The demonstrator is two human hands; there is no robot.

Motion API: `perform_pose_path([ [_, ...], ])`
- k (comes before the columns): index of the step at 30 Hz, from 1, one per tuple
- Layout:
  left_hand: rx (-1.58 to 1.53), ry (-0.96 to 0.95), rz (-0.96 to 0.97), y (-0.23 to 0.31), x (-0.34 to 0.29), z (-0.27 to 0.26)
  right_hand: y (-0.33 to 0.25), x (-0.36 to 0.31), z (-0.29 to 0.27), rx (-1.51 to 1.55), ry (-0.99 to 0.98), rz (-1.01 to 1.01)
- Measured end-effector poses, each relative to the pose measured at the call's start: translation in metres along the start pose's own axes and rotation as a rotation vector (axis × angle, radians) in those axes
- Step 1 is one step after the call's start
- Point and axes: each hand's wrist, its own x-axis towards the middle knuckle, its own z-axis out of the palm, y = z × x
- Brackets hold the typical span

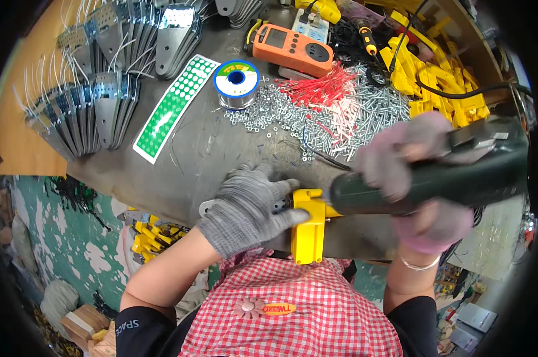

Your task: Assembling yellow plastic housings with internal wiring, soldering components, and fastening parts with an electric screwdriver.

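Grey knit left glove [239, 205], pink and grey right glove [391, 160], pale bracelet [420, 267], black sleeves [147, 334], checked apron [251, 333]

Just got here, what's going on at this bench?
One person is working with both hands. The gloved left hand holds a yellow plastic part at the near edge of the table. The gloved right hand holds a dark power tool, its tip at the part; contact is unclear. Screws lie piled beyond.

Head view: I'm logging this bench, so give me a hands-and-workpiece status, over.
Left hand holding yellow plastic housing. Right hand gripping dark power driver, nose at the housing. Dark cable lies close by the driver's nose.
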Motion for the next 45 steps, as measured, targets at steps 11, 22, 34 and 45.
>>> perform_pose_path([
  [11,0.419,0.308,-0.079,-0.037,0.061,-0.01,0.069,-0.089,-0.086,0.87,0.732,-0.118],
  [22,-0.203,0.343,-0.118,-0.003,-0.005,0.001,0.081,-0.085,-0.076,0.861,0.676,-0.14],
  [34,-0.448,0.396,-0.081,-0.02,-0.031,0.024,0.079,-0.082,-0.067,0.87,0.665,-0.13],
  [45,-0.309,0.294,-0.033,-0.009,-0.024,0.013,0.078,-0.077,-0.062,0.861,0.636,-0.129],
])
